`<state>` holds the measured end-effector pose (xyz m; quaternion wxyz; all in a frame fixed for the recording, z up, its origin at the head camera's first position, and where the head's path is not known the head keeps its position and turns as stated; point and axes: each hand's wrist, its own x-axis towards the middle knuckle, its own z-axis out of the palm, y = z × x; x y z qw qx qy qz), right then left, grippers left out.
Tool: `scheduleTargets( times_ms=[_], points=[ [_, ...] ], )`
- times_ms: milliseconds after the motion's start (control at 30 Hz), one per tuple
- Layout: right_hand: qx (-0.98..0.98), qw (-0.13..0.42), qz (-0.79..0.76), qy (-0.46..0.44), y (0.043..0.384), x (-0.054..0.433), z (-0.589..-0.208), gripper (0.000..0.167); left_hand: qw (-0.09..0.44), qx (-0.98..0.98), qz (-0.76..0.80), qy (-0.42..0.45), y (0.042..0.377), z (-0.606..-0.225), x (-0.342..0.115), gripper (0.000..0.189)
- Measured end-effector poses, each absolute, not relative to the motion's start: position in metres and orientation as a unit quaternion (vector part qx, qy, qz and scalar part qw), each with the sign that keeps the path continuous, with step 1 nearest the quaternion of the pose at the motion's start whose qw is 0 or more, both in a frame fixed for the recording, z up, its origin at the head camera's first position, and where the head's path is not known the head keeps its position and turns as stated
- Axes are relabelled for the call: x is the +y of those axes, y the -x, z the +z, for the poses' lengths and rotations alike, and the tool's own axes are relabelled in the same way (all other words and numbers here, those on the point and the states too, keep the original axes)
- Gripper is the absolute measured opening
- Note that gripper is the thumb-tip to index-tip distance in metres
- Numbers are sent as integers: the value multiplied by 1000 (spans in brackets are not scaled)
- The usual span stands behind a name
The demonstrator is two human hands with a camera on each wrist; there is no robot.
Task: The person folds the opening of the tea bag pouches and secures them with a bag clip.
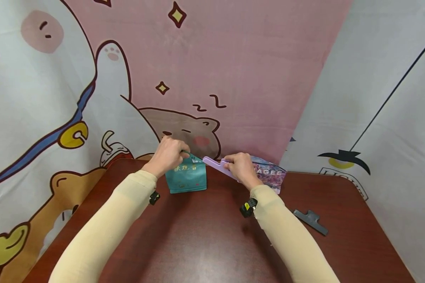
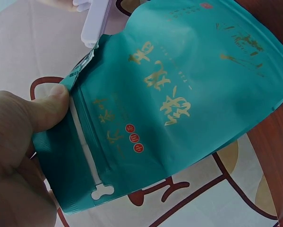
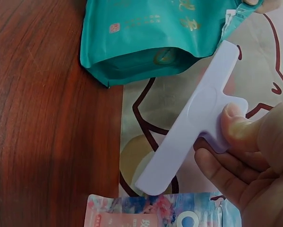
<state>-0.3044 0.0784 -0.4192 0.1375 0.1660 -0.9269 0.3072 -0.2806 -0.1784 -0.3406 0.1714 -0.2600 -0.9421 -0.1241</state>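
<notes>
Head: right hand [image 1: 241,168] overlaps floral pouch [image 1: 272,177], seemingly upright.

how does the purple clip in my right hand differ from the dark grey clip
The purple clip is pale; the dark grey clip is much darker. The purple clip is held by its tab in the right hand, near the teal pouch, while the dark grey clip lies on the table. Both have a long bar with a shorter tab.

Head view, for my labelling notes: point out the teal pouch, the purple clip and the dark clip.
Teal pouch [image 1: 187,178], head view, front panel.
Purple clip [image 1: 217,166], head view, long bar.
Dark clip [image 1: 310,222], head view, long bar.
</notes>
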Motion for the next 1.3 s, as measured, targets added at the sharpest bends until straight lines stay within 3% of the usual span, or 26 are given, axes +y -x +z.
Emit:
scheduleTargets(
  times_ms=[500,1033,1300],
  points=[
    [-924,118,334,-143,310,74,-423,16,168,-943,-125,257,282,-342,-179,9],
    [-915,143,331,-181,317,74,-426,11,169,-940,-128,267,284,-341,-180,9],
    [-917,126,335,-178,317,73,-424,12,179,-935,-134,277,283,-341,-180,9]
  ],
)
